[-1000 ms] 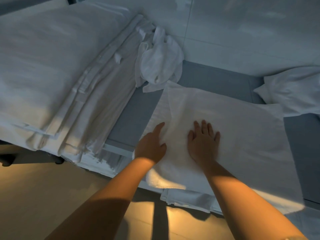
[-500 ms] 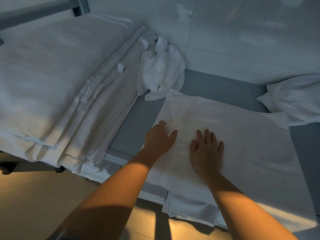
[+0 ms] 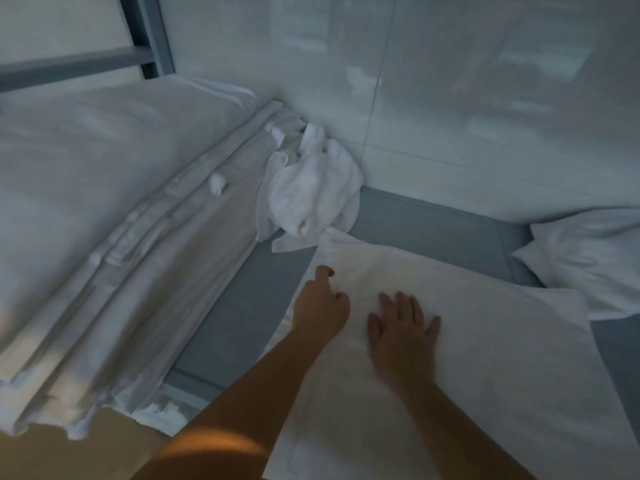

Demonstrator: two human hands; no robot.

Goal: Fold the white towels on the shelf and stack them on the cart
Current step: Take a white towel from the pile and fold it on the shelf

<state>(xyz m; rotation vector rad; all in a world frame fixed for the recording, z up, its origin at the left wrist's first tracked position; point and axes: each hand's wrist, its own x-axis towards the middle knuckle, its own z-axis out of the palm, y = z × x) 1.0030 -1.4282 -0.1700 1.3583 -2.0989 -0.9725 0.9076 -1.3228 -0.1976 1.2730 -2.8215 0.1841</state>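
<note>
Fingers (image 3: pixel 403 306) splayed flat on towel (image 3: pixel 485 323)

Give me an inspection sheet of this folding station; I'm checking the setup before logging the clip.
Surface: grey shelf, partly bare, set against a white wall.
Job's things: flat towel spread on the shelf; crumpled towel in the corner; stacked linen at left.
Clutter: pillow-like white bundle at right edge.
Grippers: left hand on the flat towel's left edge, forefinger extended; right hand pressed flat on it, fingers spread.
Cables: nothing seen.
Surroundings: grey frame upper left; tan floor below.
</note>
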